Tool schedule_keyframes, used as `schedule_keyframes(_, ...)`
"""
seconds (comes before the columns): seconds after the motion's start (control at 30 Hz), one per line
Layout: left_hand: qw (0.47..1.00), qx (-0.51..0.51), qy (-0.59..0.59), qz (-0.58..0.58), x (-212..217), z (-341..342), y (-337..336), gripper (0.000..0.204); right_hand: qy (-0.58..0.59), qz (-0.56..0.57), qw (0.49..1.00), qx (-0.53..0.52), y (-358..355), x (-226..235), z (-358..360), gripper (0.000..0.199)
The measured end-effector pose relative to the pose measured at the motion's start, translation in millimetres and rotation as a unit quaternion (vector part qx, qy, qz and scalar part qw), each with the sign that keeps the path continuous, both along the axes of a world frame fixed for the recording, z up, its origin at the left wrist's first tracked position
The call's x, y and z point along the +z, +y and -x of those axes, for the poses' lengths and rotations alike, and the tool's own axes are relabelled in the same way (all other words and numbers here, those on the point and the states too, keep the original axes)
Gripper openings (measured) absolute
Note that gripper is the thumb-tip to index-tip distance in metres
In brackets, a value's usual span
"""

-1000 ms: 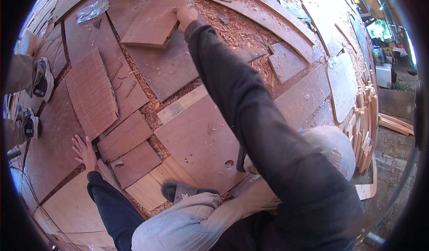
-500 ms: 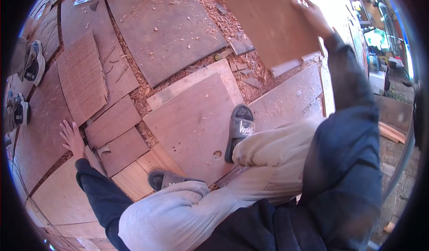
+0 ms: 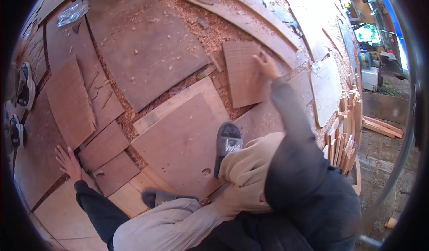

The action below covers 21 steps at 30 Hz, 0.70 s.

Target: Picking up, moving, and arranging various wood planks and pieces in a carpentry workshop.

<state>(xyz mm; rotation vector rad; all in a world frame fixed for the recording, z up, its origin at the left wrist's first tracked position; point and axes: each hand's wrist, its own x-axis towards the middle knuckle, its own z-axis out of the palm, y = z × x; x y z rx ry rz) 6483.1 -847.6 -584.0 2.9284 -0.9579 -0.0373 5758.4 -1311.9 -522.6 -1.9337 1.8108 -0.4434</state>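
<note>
My left hand is spread flat on the wood panels at the left, fingers apart, holding nothing. Beside it lies a rough-edged brown board. Over the right edge of a rectangular brown board is my right hand, its fingers stretched out across the wood and not wrapped round it. That board looks low against the floor, at the far side of my sandalled foot. Whether all of it rests flat, I cannot tell. A larger panel lies between my feet.
Wood shavings fill gaps between floor panels. Long curved planks lie at the far side. A pale rounded board and upright wood strips stand at the right. Another person's shoes show at the left edge.
The rectangular board has come down from its raised place at the far right, toward the floor. My right hand has moved nearer with it and its fingers have loosened. My left hand stays put.
</note>
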Motion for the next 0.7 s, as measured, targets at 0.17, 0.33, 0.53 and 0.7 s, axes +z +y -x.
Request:
schedule_keyframes(0.17, 1.000, 0.011, -0.015, -0.025, 5, 5, -5, 0.068, 0.058, 0.030, 0.997, -0.030, 27, -12, -47, 0.074)
schedule_keyframes(0.33, 1.000, 0.010, 0.006, -0.021, 12, 11, -5, 0.067, 0.095, 0.019, 0.995, 0.018, 61, -5, -63, 0.079)
schedule_keyframes(0.53, 1.000, 0.008, -0.004, -0.019, 17, 15, -9, 0.069, 0.075, 0.012, 0.997, -0.020, 68, -3, -39, 0.082)
schedule_keyframes(0.7, 0.998, 0.023, -0.014, -0.059, 21, 20, -16, 0.069, 0.031, -0.161, 0.985, -0.047, 70, 25, -19, 0.059)
